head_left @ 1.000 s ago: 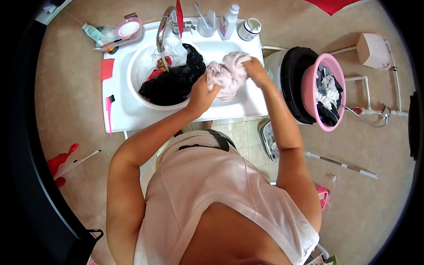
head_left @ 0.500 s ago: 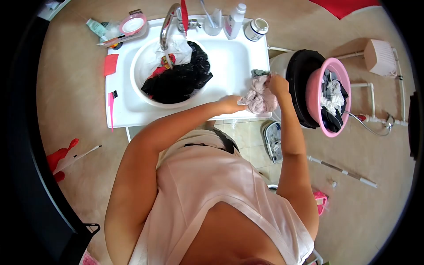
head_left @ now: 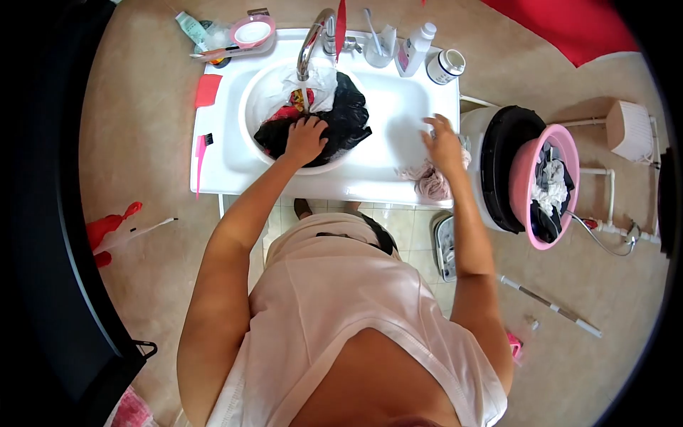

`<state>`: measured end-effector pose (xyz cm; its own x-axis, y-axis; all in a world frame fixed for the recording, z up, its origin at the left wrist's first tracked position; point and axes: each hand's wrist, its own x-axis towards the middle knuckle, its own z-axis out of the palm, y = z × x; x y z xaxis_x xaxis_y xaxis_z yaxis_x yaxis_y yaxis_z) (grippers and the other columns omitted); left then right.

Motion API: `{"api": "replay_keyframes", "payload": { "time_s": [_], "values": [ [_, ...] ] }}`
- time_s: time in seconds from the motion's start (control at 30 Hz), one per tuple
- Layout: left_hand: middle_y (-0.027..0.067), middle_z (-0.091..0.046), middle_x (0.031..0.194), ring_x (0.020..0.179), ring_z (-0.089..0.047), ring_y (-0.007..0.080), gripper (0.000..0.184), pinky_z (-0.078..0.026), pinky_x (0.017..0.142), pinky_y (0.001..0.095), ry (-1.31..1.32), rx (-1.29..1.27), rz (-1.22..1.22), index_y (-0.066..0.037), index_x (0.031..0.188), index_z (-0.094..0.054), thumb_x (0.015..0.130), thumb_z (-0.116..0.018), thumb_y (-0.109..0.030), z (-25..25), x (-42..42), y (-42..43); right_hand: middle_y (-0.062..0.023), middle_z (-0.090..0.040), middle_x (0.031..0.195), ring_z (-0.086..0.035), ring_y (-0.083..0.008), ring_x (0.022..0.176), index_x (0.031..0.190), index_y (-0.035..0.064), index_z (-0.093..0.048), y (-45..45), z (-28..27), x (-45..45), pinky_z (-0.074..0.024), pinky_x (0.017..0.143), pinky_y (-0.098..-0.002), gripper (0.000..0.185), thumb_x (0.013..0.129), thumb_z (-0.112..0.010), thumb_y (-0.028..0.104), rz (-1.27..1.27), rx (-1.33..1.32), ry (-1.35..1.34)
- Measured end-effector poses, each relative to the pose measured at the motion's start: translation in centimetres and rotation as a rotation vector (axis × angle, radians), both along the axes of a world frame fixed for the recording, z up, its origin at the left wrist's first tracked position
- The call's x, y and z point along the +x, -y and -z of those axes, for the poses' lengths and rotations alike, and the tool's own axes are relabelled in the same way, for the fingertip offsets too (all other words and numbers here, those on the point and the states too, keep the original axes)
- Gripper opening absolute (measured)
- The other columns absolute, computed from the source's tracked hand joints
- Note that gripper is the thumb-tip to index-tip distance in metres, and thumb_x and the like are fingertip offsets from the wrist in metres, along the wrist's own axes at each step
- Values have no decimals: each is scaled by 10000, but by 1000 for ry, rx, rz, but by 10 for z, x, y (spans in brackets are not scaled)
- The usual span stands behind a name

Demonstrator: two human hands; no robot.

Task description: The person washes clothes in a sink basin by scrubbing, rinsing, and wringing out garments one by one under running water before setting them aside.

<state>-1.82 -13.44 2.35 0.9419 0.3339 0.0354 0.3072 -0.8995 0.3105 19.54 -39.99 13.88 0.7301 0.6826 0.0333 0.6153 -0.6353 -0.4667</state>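
Once rightward, left hand [head_left: 306, 143] over basin [head_left: 261, 102]

Black cloth [head_left: 340, 122], glossy, bunched, two to eight o'clock in basin [head_left: 260, 99], pink cloth [head_left: 432, 183], crumpled, basin's four o'clock

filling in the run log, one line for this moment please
left hand: on black cloth in basin | right hand: open, over pink cloth

R hand [head_left: 445, 146] is hiding pt of the pale pink cloth [head_left: 431, 183]. Red fabric [head_left: 569, 28] is running off the top edge, & label [head_left: 405, 55] on white bottle [head_left: 420, 41] is showing too sm to read.
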Motion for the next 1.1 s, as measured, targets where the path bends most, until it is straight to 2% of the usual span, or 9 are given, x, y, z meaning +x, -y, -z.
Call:
{"api": "replay_keyframes", "payload": {
  "time_s": [0.13,0.23,0.4,0.47,0.63,0.73,0.77,0.87,1.1],
  "values": [
    [93,-573,864,869,-568,314,176,-460,745,454,130,-168,129,-88,905,-560,757,-647,-125,-23,-2,4,-195,-505,1328,-546,-374,1138,1163,117,-630,-94,32,-40,-457,959,-427,341,844,-671,234,-222,165,-145],
    [110,-584,806,790,-594,318,138,-467,691,452,111,-254,116,-71,850,-559,777,-649,-147,-26,-20,12,-228,-518,1294,-532,-411,1138,1164,105,-623,-162,77,-59,-450,968,-446,378,813,-696,223,-342,383,69],
    [113,-593,775,724,-604,320,171,-472,624,426,221,-436,-339,-54,801,-561,822,-657,-193,-46,-23,-12,-142,-455,1393,-426,-359,1274,1253,142,-576,-223,112,-74,-383,1026,-489,394,893,-603,301,-364,141,197],
    [124,-608,919,802,-613,326,172,-491,688,420,367,-190,-444,-52,916,-592,835,-653,-191,-32,-19,-37,-93,-385,1455,-351,-332,1340,1289,156,-552,-231,130,-80,-330,1053,-532,428,906,-583,345,-388,16,227],
    [152,-560,1206,1021,-587,334,520,-496,848,460,266,132,-381,-64,1241,-526,780,-687,-242,15,-4,-81,-29,-233,1559,-217,-298,1429,1349,178,-511,-226,153,-80,-215,1117,-554,468,925,-548,372,-470,-123,177],
    [173,-534,1278,1178,-521,338,625,-434,970,469,-55,-122,-473,-70,1340,-445,818,-647,-349,28,10,-83,-26,-228,1563,-196,-297,1439,1351,174,-507,-236,165,-73,-208,1117,-562,462,921,-538,341,-499,-199,169],
    [186,-504,1304,1243,-468,356,653,-417,1001,474,-212,-271,-554,-54,1353,-423,826,-622,-384,29,17,-84,-24,-227,1563,-187,-297,1443,1353,174,-505,-239,170,-71,-205,1116,-567,461,919,-534,329,-512,-250,169],
    [180,-489,1300,1254,-447,369,623,-428,979,478,-173,-150,-583,-53,1334,-424,832,-617,-367,41,21,-85,-36,-220,1567,-167,-306,1450,1370,168,-490,-253,197,-72,-189,1109,-596,473,914,-508,297,-475,-248,178],
    [161,-498,1198,1106,-510,360,503,-455,902,472,-39,-119,-565,-66,1184,-507,783,-697,-303,90,14,-110,-177,-258,1526,-192,-339,1435,1433,149,-396,-288,248,-77,-175,1106,-619,547,920,-467,326,-408,-192,154]
  ]
}}
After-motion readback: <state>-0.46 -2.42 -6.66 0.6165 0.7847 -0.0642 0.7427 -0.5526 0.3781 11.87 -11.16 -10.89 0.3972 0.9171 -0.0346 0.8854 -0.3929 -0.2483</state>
